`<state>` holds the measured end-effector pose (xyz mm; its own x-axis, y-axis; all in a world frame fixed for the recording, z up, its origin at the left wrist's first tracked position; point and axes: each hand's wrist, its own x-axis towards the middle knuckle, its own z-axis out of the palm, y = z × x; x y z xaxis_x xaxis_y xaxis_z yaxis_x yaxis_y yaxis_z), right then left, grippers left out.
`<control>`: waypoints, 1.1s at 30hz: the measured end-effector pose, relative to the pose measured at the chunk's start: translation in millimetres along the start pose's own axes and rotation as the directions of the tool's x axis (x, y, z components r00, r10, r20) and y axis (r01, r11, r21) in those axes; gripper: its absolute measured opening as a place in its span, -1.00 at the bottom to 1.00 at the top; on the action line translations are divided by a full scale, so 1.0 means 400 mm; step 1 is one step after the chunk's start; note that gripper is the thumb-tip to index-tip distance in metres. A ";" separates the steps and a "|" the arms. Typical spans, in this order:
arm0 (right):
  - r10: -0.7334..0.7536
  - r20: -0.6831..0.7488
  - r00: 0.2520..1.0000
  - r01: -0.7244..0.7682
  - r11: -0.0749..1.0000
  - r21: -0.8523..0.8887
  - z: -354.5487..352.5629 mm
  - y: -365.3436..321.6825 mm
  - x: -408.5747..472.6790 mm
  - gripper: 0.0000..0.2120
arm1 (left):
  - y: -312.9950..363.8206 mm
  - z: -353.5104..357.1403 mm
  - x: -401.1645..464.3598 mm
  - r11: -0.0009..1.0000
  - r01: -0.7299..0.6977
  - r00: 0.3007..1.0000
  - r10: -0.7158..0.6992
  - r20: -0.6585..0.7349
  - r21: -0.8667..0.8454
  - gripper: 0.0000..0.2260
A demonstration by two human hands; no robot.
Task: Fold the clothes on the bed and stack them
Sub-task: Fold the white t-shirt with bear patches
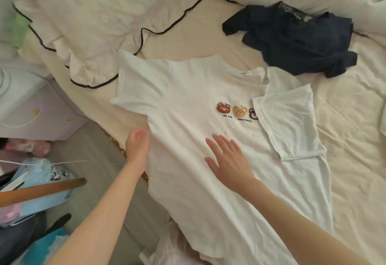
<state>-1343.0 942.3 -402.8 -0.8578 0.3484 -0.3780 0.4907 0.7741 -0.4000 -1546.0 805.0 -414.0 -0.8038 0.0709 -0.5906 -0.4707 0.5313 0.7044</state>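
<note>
Our right hand (227, 160) presses flat, fingers spread, on the white bear-print T-shirt (188, 108) lying on the bed (344, 139); our left hand (137, 141) pinches its side edge. Pulling could drag the folded sleeve (288, 122) loose.

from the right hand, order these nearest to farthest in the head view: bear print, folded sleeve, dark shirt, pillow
From the right hand:
1. bear print, just above it on the tee
2. folded sleeve, to its right
3. dark shirt, upper right
4. pillow, upper left
</note>
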 end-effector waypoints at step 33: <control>0.601 0.130 0.789 -0.528 0.554 0.644 -0.171 0.002 0.483 -0.30 | 0.052 0.007 0.139 0.101 -0.880 0.449 0.495 0.744 0.464 -0.55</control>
<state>-1518.9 1046.4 -419.0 -0.3622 0.6711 -0.6468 0.8229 -0.0957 -0.5600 -1599.5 822.4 -433.5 -0.3235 0.9226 -0.2100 0.8284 0.3834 0.4084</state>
